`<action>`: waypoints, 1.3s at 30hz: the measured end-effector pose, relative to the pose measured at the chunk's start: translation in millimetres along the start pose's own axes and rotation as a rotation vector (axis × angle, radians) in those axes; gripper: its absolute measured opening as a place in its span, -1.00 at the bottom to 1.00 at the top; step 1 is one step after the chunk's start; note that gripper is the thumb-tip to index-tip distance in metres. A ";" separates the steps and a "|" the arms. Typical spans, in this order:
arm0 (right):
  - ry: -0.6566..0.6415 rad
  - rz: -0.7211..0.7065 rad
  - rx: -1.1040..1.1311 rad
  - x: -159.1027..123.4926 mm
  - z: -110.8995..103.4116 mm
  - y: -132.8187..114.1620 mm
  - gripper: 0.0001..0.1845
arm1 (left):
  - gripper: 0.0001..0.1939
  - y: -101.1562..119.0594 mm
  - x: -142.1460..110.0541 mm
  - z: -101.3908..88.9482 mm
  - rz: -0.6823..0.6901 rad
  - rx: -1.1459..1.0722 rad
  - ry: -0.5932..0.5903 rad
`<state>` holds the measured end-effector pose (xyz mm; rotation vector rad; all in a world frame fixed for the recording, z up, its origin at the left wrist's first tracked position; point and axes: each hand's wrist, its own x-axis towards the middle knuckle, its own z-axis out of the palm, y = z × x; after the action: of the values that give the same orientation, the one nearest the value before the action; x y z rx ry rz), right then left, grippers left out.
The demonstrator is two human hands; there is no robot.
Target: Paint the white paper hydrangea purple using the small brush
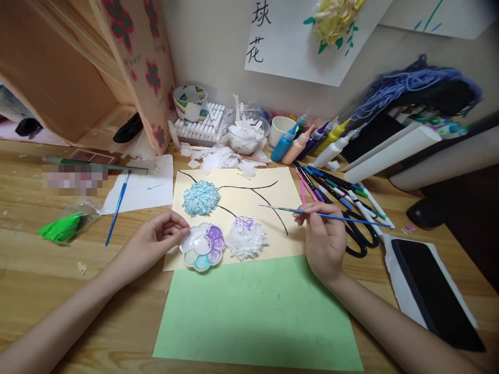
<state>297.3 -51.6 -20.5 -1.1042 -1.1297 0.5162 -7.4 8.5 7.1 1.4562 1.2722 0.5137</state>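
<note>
My left hand [168, 231] pinches the left rim of a flower-shaped paint palette [201, 244], whose wells hold purple and turquoise paint. In my right hand [324, 236] is a thin blue paintbrush [335, 215], its tip pointing left above the cream paper [268, 202]. A white paper flower [247, 241] with purple paint along its top edge lies just right of the palette. Up and to the left, a turquoise-painted paper flower [201, 198] sits on the same sheet. Black branch lines run across the paper. The cream sheet overlaps a green sheet [257, 311].
Paint bottles [296, 148], a paper cup [281, 129] and a bowl of paper scraps [248, 132] line the back. Pens and black scissors [360, 234] lie at right, near a black slab [432, 291]. A second brush [117, 208] rests at left.
</note>
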 end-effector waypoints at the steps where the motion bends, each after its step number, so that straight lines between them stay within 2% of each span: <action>1: 0.015 0.022 -0.010 2.3 -1.7 2.7 -0.92 | -0.75 -0.9 0.3 -0.4 0.001 0.004 -0.002; 4: -0.014 0.041 -0.055 5.4 -4.5 7.2 -0.90 | -0.74 -2.9 1.5 -1.0 0.000 0.013 -0.010; 9: -0.137 0.030 -0.092 2.7 -3.6 6.1 -0.87 | -0.73 -2.9 1.7 -1.1 -0.016 0.014 -0.002; 16: -0.218 0.003 -0.129 0.3 -5.5 6.0 -0.85 | -0.73 -4.8 1.6 -1.7 -0.034 0.004 -0.006; 22: -0.181 -0.029 -0.107 -0.1 -5.5 5.9 -0.84 | -0.74 -5.3 2.8 -1.5 -0.049 0.013 -0.008; 27: -0.272 -0.048 -0.171 -1.4 -7.7 7.9 -0.84 | -0.73 -4.1 2.0 -1.9 -0.039 0.010 -0.007; 32: -0.211 -0.101 -0.137 -0.9 -8.2 7.2 -0.83 | -0.74 -4.7 2.4 -2.0 -0.038 0.004 -0.015; 36: -0.273 -0.077 -0.175 -0.5 -7.6 6.1 -0.83 | -0.75 -5.7 2.6 -2.4 -0.043 0.015 -0.014; 39: -0.205 -0.105 -0.149 -0.5 -7.3 6.3 -0.83 | -0.74 -5.3 1.4 -2.9 -0.054 0.017 -0.014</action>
<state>304.8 -52.6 -26.4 -1.1309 -1.4160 0.4759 -11.6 10.1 2.9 1.4330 1.3035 0.4568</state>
